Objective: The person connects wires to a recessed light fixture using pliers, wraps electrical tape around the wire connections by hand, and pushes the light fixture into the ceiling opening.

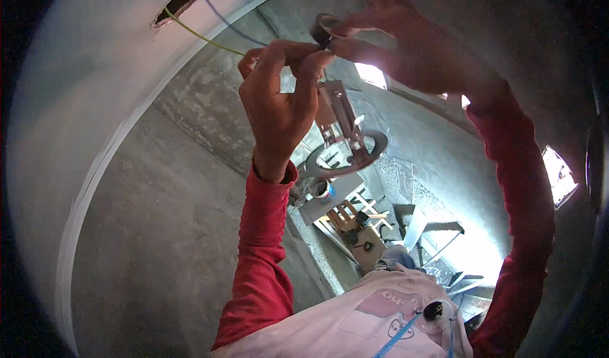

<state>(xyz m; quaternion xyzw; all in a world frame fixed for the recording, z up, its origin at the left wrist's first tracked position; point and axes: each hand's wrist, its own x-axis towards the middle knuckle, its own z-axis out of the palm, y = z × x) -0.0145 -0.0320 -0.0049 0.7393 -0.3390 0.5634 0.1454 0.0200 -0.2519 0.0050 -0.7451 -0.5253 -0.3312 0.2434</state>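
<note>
My left hand (279,101) is raised and closed in a pinch on the wires, with its fingertips at a dark joint. A yellow-green wire (203,38) and a blue wire (222,17) run to it from a cut hole (184,3) in the white ceiling panel. Beside those fingertips, my right hand (415,53) grips a small roll of dark tape (321,27) between thumb and finger; its other fingers are blurred. Just below my hands hangs a light fixture with a round ring (374,157) and a metal bracket (342,109).
Far below are a workbench (346,187) with a white bucket (322,190), wooden slats (342,217) and dark tools. Metal frames and sheets (438,231) lie at lower right. A grey wall (158,212) stands at left; bright openings (558,177) show at right.
</note>
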